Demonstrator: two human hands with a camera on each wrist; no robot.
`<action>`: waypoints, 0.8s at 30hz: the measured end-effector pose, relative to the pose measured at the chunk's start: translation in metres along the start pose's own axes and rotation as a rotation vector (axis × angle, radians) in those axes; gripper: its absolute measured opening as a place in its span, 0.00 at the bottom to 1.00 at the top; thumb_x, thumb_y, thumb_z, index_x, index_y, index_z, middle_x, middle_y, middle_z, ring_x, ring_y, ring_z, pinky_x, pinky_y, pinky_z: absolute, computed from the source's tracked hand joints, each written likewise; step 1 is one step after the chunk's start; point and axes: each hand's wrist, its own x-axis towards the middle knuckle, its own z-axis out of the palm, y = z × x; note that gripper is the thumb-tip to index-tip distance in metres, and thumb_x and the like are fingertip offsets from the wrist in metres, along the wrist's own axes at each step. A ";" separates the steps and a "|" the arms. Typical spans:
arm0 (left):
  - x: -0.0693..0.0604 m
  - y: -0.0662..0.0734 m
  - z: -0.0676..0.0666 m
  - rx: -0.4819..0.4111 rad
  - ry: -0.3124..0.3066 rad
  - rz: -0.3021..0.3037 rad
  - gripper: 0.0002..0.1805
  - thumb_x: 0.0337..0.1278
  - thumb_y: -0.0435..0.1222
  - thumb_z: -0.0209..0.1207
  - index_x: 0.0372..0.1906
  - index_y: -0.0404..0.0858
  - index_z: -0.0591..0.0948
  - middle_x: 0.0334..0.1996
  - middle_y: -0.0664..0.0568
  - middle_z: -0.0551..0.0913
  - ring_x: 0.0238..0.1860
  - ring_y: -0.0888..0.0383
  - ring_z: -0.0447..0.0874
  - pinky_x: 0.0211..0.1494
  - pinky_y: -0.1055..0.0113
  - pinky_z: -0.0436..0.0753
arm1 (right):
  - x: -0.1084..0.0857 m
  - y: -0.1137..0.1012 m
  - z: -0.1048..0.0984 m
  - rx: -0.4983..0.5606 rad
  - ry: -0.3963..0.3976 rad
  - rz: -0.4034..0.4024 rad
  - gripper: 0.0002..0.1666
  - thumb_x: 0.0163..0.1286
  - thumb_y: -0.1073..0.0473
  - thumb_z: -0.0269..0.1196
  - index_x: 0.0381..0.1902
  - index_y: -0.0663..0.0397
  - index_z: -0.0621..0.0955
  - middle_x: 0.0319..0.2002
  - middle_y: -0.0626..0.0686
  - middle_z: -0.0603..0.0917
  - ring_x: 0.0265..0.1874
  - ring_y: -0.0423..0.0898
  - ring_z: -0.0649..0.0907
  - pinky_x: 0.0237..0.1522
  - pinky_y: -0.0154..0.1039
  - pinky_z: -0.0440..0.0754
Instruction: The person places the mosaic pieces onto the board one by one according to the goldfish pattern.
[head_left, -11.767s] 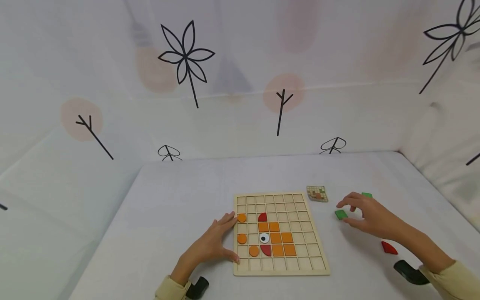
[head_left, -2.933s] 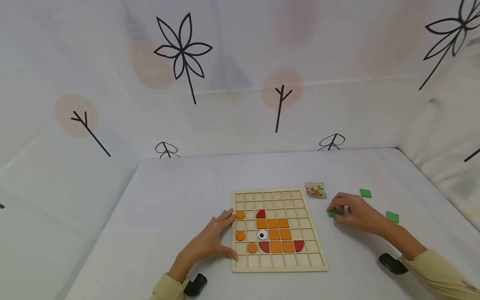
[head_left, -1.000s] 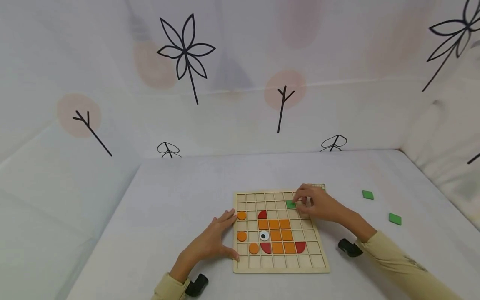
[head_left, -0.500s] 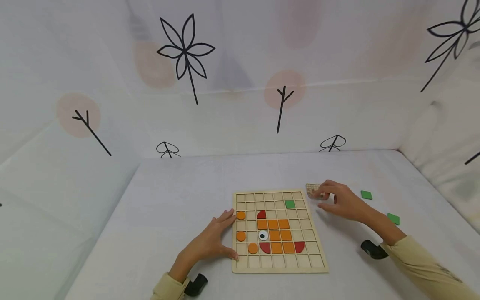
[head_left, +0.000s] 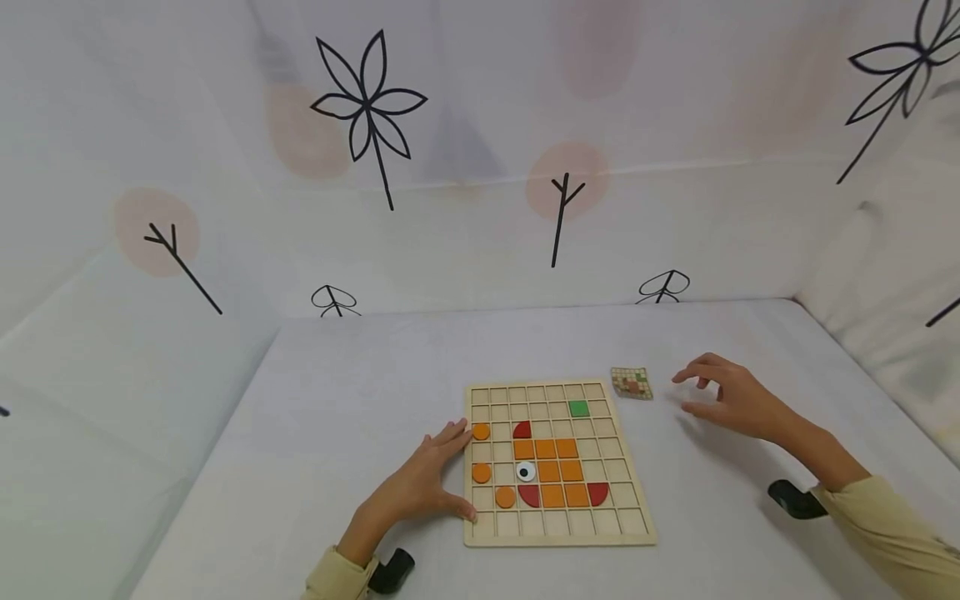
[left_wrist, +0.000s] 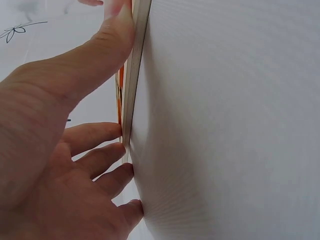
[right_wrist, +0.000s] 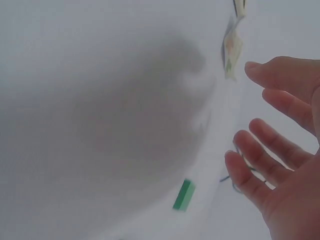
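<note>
A wooden grid board (head_left: pixel 525 533) lies flat on the table, with orange square tiles (head_left: pixel 550 471), red quarter-round tiles (head_left: pixel 597 494), orange discs (head_left: pixel 506 497), an eye disc (head_left: pixel 526 472) and one green square tile (head_left: pixel 578 408) in its cells. My left hand (head_left: pixel 420 479) rests against the board's left edge, fingers spread and thumb on the rim. Off to the right of the board, my right hand (head_left: pixel 738 400) hovers above the table, fingers loosely bent, holding nothing. A loose green tile (right_wrist: pixel 184 195) shows below it in the right wrist view; my hand and arm hide the loose green tiles in the head view.
A small creased pattern card (head_left: pixel 632 383) lies just beyond the board's upper right corner. White cloth covers the table (head_left: pixel 360 383), and a printed white curtain (head_left: pixel 465 233) stands behind and at both sides.
My right hand set a green tile in an upper right cell of the board, let go and moved right, past the card. Earlier, a red quarter-round and an orange square joined the board. My left hand stayed.
</note>
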 end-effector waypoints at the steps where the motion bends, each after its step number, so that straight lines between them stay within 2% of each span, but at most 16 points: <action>1: 0.000 0.000 0.000 0.000 0.000 -0.002 0.60 0.26 0.53 0.76 0.71 0.38 0.61 0.73 0.48 0.54 0.73 0.49 0.47 0.72 0.45 0.48 | -0.002 0.003 -0.002 -0.011 -0.003 0.017 0.18 0.48 0.65 0.74 0.39 0.56 0.84 0.40 0.52 0.78 0.32 0.48 0.75 0.22 0.31 0.74; 9: 0.000 -0.001 0.000 0.009 -0.002 -0.012 0.60 0.26 0.54 0.75 0.71 0.39 0.61 0.73 0.49 0.53 0.73 0.50 0.47 0.73 0.47 0.48 | -0.014 0.030 -0.014 -0.040 -0.012 0.080 0.20 0.47 0.64 0.74 0.41 0.60 0.83 0.40 0.57 0.77 0.31 0.48 0.74 0.23 0.32 0.74; 18: 0.000 -0.002 0.000 0.003 0.002 0.010 0.60 0.26 0.53 0.76 0.71 0.37 0.61 0.73 0.47 0.54 0.73 0.48 0.47 0.72 0.45 0.48 | -0.025 0.058 -0.018 -0.002 -0.021 0.135 0.16 0.51 0.68 0.70 0.40 0.62 0.82 0.38 0.55 0.77 0.28 0.38 0.70 0.19 0.31 0.69; 24: 0.000 0.000 -0.001 -0.003 0.002 0.008 0.60 0.26 0.52 0.76 0.71 0.37 0.61 0.73 0.48 0.53 0.73 0.49 0.46 0.73 0.46 0.48 | -0.024 0.065 -0.013 0.003 0.019 0.150 0.13 0.48 0.74 0.68 0.35 0.60 0.83 0.29 0.49 0.76 0.25 0.33 0.69 0.21 0.30 0.69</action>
